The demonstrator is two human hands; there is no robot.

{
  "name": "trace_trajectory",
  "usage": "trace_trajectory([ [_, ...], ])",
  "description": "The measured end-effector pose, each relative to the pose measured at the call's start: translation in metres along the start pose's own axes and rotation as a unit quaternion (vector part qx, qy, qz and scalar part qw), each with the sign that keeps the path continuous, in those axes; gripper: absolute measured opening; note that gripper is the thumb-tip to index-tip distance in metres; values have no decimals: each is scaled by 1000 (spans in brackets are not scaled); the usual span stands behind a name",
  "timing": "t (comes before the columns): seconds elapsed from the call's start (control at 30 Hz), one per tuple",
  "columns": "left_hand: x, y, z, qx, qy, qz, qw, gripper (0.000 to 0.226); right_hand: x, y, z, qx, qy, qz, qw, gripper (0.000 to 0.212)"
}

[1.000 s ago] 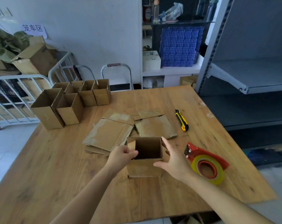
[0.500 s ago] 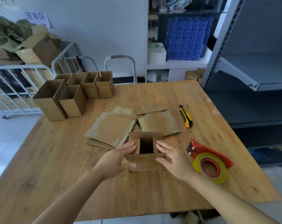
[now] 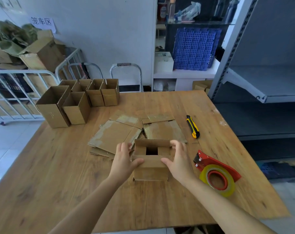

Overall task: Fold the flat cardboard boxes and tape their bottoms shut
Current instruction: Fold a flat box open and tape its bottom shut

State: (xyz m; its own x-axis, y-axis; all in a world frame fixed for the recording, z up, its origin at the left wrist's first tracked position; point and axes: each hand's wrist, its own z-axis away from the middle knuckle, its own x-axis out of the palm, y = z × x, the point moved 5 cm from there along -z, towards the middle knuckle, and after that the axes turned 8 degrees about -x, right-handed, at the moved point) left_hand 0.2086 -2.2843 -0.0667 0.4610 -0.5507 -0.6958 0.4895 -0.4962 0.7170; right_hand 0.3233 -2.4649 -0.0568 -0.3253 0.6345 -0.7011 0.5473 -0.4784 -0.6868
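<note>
A small cardboard box [image 3: 151, 171] stands on the wooden table [image 3: 59, 174] in front of me. Its top flaps are partly folded inward, leaving a dark square gap in the middle. My left hand [image 3: 124, 160] holds the box's left side, thumb pressing on the near flap. My right hand [image 3: 178, 159] holds the right side, thumb on the same flap and fingers curled over the far right corner. Behind the box lie flat cardboard boxes [image 3: 118, 134] in a loose pile. A red tape dispenser [image 3: 216, 173] with a yellow-edged roll lies to the right.
Several folded open boxes [image 3: 76, 102] stand at the table's far left. A yellow and black utility knife [image 3: 192, 126] lies right of the flat pile. Grey metal shelving [image 3: 261, 81] stands along the right edge, and a white rail cart [image 3: 16, 95] to the left.
The side flaps have been folded in and the near flap pushed down over the opening. Both hands moved from the box's rim to its sides, thumbs on the near flap.
</note>
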Motion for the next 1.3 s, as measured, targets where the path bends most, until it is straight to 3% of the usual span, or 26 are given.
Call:
trace_trajectory([
  [0.07, -3, 6, -2, 46, 3, -35, 998, 95, 3, -4, -2, -15, -43, 5, 999, 87],
  [0.1, -2, 10, -3, 87, -10, -82, 993, 99, 4, -6, -2, -35, -69, 22, 997, 88],
  [0.2, 1, 20, -3, 165, -48, -201, 964, 85, 1, -7, -2, -87, -85, 83, 989, 74],
  [0.37, 8, 15, 10, 230, -30, -244, 942, 42, 5, -2, 7, -144, -92, 75, 982, 47],
  [0.43, 13, 10, 17, 236, -16, -238, 942, 40, 9, 3, 16, -178, -106, 82, 975, 52],
  [0.6, 24, 6, 16, 206, -101, -295, 928, 73, 15, 7, 22, -218, -88, 168, 957, 60],
  [0.97, 26, 10, 18, 177, -111, -374, 903, 94, 23, 7, 24, -183, -55, 170, 967, 55],
  [1.1, 27, 10, 19, 169, -129, -352, 912, 85, 19, 4, 22, -151, -104, 122, 975, 58],
  [1.2, 26, 10, 19, 163, -140, -364, 906, 97, 5, 8, 17, -129, -145, 81, 978, 52],
  [1.3, 26, 13, 19, 171, -138, -373, 901, 101, -17, 36, 11, -87, -142, 125, 978, 45],
])
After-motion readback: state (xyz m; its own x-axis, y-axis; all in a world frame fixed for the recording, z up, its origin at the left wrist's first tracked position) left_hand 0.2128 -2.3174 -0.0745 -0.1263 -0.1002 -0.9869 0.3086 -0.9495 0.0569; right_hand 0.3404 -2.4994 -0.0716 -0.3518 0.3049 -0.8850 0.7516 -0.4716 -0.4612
